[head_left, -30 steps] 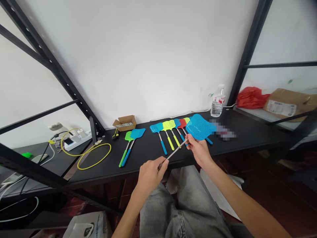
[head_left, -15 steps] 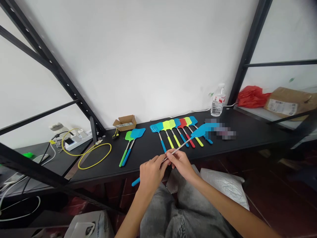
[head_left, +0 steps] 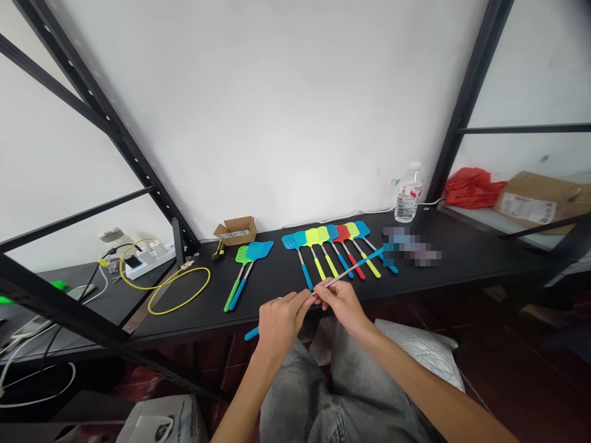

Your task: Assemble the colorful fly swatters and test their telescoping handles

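A blue fly swatter with a thin metal shaft is held in both hands above the desk's front edge. Its blue handle end pokes out to the left of my left hand, whose fingers are wrapped round the swatter. My right hand pinches the shaft close beside the left one. The swatter's head points right, looks narrow, and is partly lost in a blurred patch. Behind the hands lies a row of several fly swatters in blue, yellow and red. Left of them are a green swatter and a blue swatter.
On the black desk stand a water bottle at back right and an open cardboard box. A yellow cable loops at left near a power strip. Black rack posts flank the desk.
The held swatter has rolled in my hands: its head showed a broad face and now looks thin. Both hands keep their grip at nearly the same place. The view has shifted slightly.
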Demonstrator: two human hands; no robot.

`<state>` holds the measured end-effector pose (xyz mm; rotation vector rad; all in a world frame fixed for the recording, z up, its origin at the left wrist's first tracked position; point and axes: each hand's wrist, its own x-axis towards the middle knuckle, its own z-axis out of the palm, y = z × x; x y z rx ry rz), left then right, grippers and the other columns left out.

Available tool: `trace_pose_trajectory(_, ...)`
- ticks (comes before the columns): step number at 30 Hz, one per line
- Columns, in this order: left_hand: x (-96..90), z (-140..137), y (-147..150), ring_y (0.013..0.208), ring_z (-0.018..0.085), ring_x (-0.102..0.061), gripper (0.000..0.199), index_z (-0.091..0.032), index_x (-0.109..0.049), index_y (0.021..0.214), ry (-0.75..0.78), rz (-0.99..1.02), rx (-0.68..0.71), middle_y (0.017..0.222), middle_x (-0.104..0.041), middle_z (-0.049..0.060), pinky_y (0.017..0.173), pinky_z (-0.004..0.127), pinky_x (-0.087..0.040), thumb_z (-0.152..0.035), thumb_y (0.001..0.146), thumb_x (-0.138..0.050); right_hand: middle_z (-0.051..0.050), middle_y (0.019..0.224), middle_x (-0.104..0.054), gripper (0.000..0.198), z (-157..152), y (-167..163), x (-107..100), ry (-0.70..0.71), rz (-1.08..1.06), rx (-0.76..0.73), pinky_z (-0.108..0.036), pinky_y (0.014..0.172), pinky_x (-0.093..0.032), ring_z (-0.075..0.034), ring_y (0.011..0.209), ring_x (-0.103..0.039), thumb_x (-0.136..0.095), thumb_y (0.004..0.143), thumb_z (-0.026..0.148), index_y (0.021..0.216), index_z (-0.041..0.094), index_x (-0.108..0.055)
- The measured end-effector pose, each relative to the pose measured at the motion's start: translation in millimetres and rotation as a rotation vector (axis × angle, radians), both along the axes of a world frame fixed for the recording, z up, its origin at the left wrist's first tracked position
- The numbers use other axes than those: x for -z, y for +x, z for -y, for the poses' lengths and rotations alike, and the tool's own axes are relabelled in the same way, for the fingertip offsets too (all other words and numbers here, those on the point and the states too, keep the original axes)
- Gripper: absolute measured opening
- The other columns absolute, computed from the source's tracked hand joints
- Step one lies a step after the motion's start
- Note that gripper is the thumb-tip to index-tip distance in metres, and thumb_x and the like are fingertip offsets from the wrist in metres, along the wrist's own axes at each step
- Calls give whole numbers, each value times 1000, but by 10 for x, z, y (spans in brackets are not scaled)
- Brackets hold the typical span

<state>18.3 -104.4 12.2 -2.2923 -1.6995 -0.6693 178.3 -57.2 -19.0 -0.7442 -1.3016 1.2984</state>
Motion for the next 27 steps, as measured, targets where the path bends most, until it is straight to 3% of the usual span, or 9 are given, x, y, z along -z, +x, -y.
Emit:
trace_pose_trajectory(11,-74,7,-70,68,15,-64,41,-28,-73,100,-53,69,78,74,-71,3,55,24,-25,-46,100,-36,-6,80,-67,33,-27,29,-19,53,7,-53,-27,60,-47,-16,70,-64,-66,85,47,74,17,-72)
trace_pose_trajectory(20,-4,-28,-216,64,11,-64,31,-27,-73,96,70,97,122,71,-70,0,54,23,-28,-41,98,-46,-9,89,-74,30,-133,217,-90,-64,-83,-50,-29,67,-52,-21,79,-71,-76,76,47,81,18,-72)
trace_pose_trajectory(27,4,-68,-299,60,11,-62,28,-28,-73,98,143,31,93,67,-68,-1,53,25,-26,-42,97,-48,-10,84,-75,35,-211,315,-126,-133,-127,74,-27,64,-52,-21,74,-71,-80,69,49,81,16,-74)
